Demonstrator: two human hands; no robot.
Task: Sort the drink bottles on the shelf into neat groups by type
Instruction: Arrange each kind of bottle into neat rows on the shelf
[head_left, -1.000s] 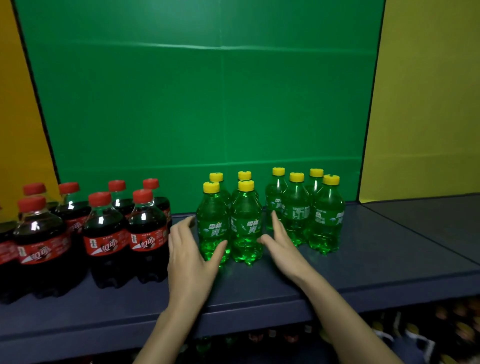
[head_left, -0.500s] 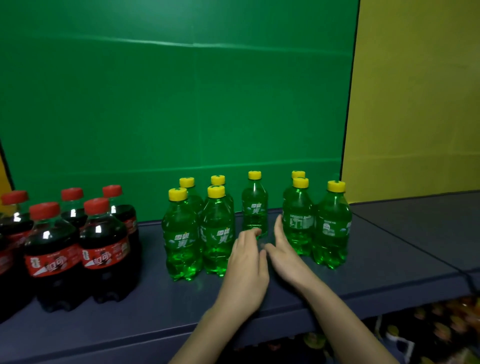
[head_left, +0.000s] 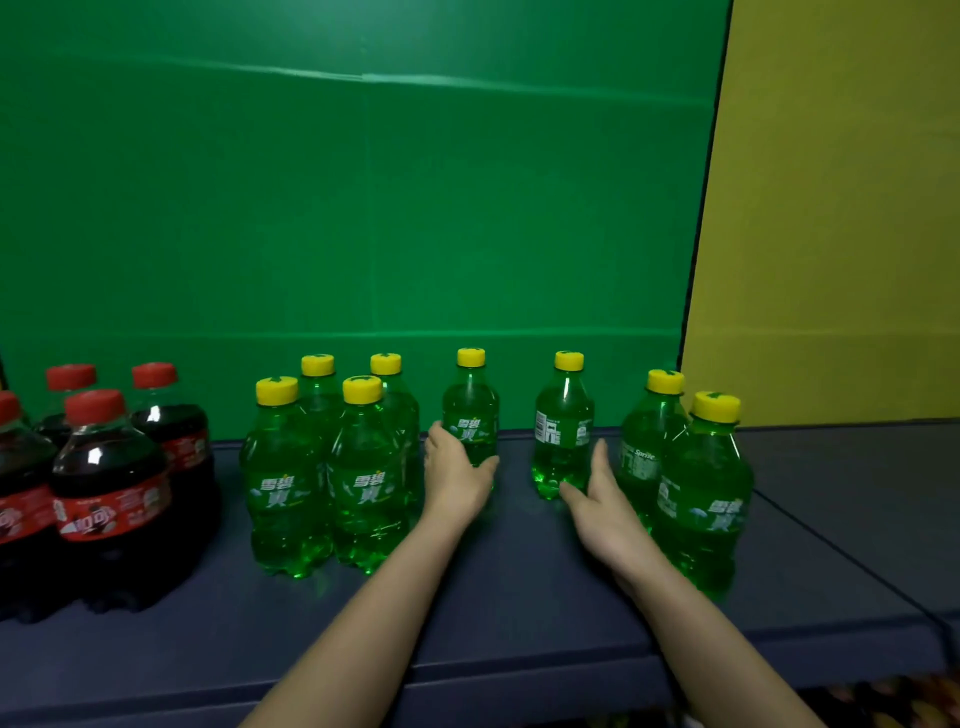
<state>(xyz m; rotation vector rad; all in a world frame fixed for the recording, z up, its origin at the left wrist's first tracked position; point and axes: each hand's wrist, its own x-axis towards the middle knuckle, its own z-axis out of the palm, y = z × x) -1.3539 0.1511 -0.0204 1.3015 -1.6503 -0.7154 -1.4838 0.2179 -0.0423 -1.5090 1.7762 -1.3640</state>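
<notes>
We see dark cola bottles (head_left: 111, 499) with red caps standing in a bunch at 9 o'clock on the shelf (head_left: 519, 613). Beside them, toward 3 o'clock, four green bottles (head_left: 283, 478) with yellow caps stand packed in a square. A lone green bottle (head_left: 470, 410) stands at 12 o'clock, and our left hand (head_left: 457, 475) wraps round it. A second lone bottle (head_left: 563, 431) stands near it, toward 3 o'clock. The last two green bottles (head_left: 704, 493) stand close together at 3 o'clock. Every bottle is upright with its cap on.
</notes>
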